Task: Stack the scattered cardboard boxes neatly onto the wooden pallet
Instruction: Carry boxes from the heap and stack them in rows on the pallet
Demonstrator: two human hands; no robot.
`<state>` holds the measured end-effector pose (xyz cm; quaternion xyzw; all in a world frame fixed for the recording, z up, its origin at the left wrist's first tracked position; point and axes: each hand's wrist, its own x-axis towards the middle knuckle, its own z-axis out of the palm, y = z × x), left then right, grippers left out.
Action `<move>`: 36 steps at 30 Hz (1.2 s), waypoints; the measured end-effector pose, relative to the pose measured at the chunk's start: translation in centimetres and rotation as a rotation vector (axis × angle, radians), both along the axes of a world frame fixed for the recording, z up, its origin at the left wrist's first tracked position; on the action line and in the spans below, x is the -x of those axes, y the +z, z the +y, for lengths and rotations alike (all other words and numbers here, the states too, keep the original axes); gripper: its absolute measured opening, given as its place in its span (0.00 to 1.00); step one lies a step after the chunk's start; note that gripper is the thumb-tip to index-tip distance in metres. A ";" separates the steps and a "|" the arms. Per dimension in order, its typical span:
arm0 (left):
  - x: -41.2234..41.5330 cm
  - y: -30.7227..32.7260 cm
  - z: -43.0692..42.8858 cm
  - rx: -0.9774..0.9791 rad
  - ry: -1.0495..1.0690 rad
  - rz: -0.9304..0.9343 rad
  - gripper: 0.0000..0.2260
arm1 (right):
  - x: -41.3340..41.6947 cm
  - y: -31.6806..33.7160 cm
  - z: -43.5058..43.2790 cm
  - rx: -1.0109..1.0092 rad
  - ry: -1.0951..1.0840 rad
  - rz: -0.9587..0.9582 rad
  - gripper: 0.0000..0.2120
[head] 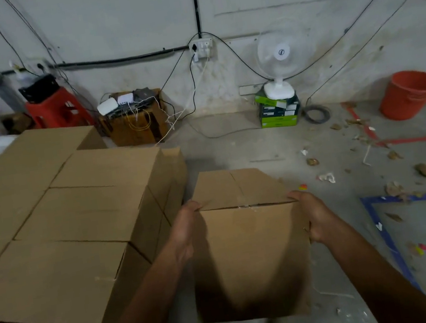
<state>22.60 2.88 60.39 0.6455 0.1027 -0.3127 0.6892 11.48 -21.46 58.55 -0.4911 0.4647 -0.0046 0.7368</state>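
I hold a brown cardboard box (pixel 250 244) in front of me, above the concrete floor. My left hand (pixel 187 229) presses its left side and my right hand (pixel 314 215) presses its right side. The box's top flaps are closed, with a seam across them. To the left, several closed cardboard boxes form a flat stack (pixel 57 222), its top about level with the held box. The stack's right edge is a little apart from the held box. The pallet is hidden under the stack.
A white fan (pixel 281 64) on green cartons stands at the back wall, an orange bucket (pixel 407 94) at the far right. A box with routers and cables (pixel 135 117) and a red stool (pixel 58 110) sit behind the stack. Scraps and tape lines litter the floor on the right.
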 end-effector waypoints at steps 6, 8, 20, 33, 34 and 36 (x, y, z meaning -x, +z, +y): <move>-7.0 0.1 -6.4 0.047 0.082 0.074 0.14 | -7.9 1.3 -7.5 0.038 0.066 -0.003 0.16; -9.9 -0.2 -7.9 0.054 0.144 0.102 0.17 | -10.6 1.3 -9.4 0.029 0.065 -0.009 0.15; -30.8 -4.4 -16.9 0.190 0.329 0.224 0.11 | -34.3 0.3 -18.9 0.147 0.217 0.006 0.10; -51.0 -4.4 -21.4 0.318 0.489 0.335 0.17 | -61.9 2.9 -24.2 0.272 0.533 -0.046 0.08; -52.1 -4.5 -21.4 0.326 0.525 0.338 0.16 | -63.6 2.6 -24.3 0.255 0.564 -0.063 0.07; -54.1 -5.0 -21.4 0.353 0.594 0.327 0.15 | -67.2 1.8 -24.4 0.234 0.628 -0.076 0.08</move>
